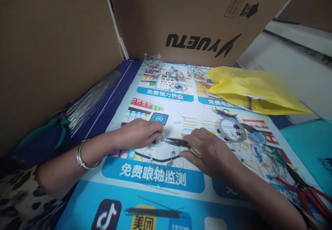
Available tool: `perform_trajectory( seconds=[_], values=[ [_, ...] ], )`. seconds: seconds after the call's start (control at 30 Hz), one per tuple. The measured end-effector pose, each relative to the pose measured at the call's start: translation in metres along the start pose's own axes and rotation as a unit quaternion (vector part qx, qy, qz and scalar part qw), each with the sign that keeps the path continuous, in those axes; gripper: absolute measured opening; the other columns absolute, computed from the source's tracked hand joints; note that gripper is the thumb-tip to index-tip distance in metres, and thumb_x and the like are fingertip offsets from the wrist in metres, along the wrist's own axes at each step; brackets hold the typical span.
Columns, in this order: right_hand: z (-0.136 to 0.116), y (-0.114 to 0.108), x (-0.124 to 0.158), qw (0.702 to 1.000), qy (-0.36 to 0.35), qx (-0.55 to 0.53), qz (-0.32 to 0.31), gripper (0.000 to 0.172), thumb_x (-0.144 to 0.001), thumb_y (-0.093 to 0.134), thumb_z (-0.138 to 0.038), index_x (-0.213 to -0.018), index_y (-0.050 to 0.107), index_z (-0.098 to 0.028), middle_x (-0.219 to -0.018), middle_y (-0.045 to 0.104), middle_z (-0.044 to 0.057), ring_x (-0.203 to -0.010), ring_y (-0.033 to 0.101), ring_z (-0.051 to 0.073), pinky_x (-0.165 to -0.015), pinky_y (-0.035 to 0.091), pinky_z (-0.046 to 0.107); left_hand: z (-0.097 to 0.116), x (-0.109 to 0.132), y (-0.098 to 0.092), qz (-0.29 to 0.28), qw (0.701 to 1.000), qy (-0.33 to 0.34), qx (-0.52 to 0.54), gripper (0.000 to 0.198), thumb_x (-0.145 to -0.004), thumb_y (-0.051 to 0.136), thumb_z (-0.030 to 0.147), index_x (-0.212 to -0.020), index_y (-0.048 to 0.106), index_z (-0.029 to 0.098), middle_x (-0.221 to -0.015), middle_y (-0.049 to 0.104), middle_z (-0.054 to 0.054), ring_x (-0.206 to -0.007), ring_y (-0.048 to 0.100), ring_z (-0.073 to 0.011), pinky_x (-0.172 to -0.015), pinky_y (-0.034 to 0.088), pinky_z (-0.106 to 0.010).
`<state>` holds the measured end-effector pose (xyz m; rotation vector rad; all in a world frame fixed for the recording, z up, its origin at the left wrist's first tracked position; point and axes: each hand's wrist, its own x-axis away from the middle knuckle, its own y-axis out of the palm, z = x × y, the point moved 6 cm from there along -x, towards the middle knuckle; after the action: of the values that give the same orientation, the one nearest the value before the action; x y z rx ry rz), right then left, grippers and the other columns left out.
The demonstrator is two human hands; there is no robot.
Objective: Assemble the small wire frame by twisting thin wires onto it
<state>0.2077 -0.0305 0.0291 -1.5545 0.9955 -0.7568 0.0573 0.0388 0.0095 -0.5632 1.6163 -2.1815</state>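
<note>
My right hand (207,148) is closed round the pliers (178,142), whose dark, narrow jaws point left and whose yellow handle shows under the palm. Opposite it, my left hand (141,132) pinches a beaded wire piece (169,163) at its upper end, close to the plier tips. Thin wire loops with several small clear and greenish beads hang from there over the printed sheet. The exact spot between my left fingertips is hidden, and I cannot tell whether the jaws touch the wire.
Cardboard walls (181,12) stand behind and at left. A bundle of straight wires (90,98) and teal-handled pliers (62,133) lie left. At right are a yellow bag (254,88), a tape roll (243,133), tangled coloured wires and red-handled tools (308,195). Wire pieces (153,58) sit at the back.
</note>
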Motion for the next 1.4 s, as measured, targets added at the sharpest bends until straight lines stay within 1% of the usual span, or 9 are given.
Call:
perform_trajectory(
  seconds=[0.17, 0.3, 0.43, 0.67, 0.97, 1.13, 1.4],
  values=[
    [-0.006, 0.002, -0.002, 0.998, 0.012, 0.055, -0.017, 0.022, -0.084, 0.053, -0.037, -0.091, 0.062, -0.018, -0.084, 0.058, 0.009, -0.081, 0.051, 0.023, -0.069, 0.040, 0.034, 0.003, 0.002, 0.002, 0.021, 0.999, 0.013, -0.029, 0.019, -0.093, 0.034, 0.027, -0.093, 0.050, 0.019, -0.074, 0.062, -0.001, -0.063, 0.056, -0.0147, -0.054, 0.031, -0.024],
    [-0.007, 0.004, -0.004, 0.998, 0.017, 0.062, -0.025, 0.022, -0.084, 0.052, -0.038, -0.090, 0.061, -0.019, -0.084, 0.058, 0.008, -0.080, 0.051, 0.022, -0.067, 0.039, 0.032, 0.004, 0.003, 0.004, 0.029, 0.999, 0.021, -0.029, 0.015, -0.091, 0.036, 0.022, -0.091, 0.051, 0.019, -0.073, 0.060, -0.001, -0.064, 0.054, -0.0142, -0.055, 0.031, -0.025],
    [-0.006, 0.007, -0.004, 0.997, 0.020, 0.067, -0.034, 0.020, -0.085, 0.051, -0.037, -0.090, 0.061, -0.020, -0.083, 0.059, 0.007, -0.080, 0.052, 0.022, -0.065, 0.039, 0.031, 0.004, 0.003, 0.006, 0.023, 0.999, 0.019, -0.030, 0.015, -0.090, 0.036, 0.019, -0.089, 0.051, 0.018, -0.069, 0.059, -0.002, -0.063, 0.052, -0.0144, -0.054, 0.028, -0.026],
    [-0.005, 0.013, -0.004, 0.996, 0.020, 0.070, -0.045, 0.022, -0.088, 0.047, -0.037, -0.090, 0.061, -0.020, -0.084, 0.060, 0.007, -0.080, 0.054, 0.021, -0.062, 0.038, 0.030, 0.003, 0.004, 0.011, 0.004, 0.999, 0.037, -0.036, 0.016, -0.087, 0.036, 0.016, -0.091, 0.051, 0.019, -0.076, 0.060, -0.002, -0.065, 0.051, -0.0155, -0.055, 0.026, -0.027],
    [-0.008, 0.015, -0.003, 0.996, 0.023, 0.085, -0.021, 0.023, -0.089, 0.044, -0.034, -0.086, 0.061, -0.019, -0.080, 0.060, 0.007, -0.076, 0.054, 0.021, -0.059, 0.036, 0.029, 0.003, 0.003, 0.011, 0.005, 0.999, 0.043, -0.020, 0.014, -0.087, 0.037, 0.016, -0.090, 0.050, 0.018, -0.075, 0.060, -0.002, -0.065, 0.051, -0.0143, -0.056, 0.027, -0.027],
    [-0.007, 0.017, -0.003, 0.996, 0.018, 0.089, -0.008, 0.021, -0.088, 0.046, -0.033, -0.084, 0.061, -0.019, -0.078, 0.060, 0.005, -0.072, 0.054, 0.018, -0.057, 0.032, 0.027, 0.005, 0.004, 0.009, 0.021, 0.998, 0.056, -0.035, 0.013, -0.087, 0.038, 0.014, -0.089, 0.050, 0.018, -0.076, 0.060, -0.001, -0.063, 0.051, -0.0142, -0.055, 0.026, -0.026],
    [-0.007, 0.020, -0.002, 0.995, 0.015, 0.096, -0.008, 0.020, -0.088, 0.047, -0.033, -0.084, 0.060, -0.019, -0.077, 0.060, 0.005, -0.072, 0.054, 0.018, -0.055, 0.030, 0.027, 0.005, 0.004, 0.009, 0.026, 0.998, 0.048, -0.039, 0.015, -0.088, 0.037, 0.017, -0.090, 0.052, 0.019, -0.074, 0.061, -0.001, -0.063, 0.052, -0.0152, -0.054, 0.027, -0.026]
  ],
)
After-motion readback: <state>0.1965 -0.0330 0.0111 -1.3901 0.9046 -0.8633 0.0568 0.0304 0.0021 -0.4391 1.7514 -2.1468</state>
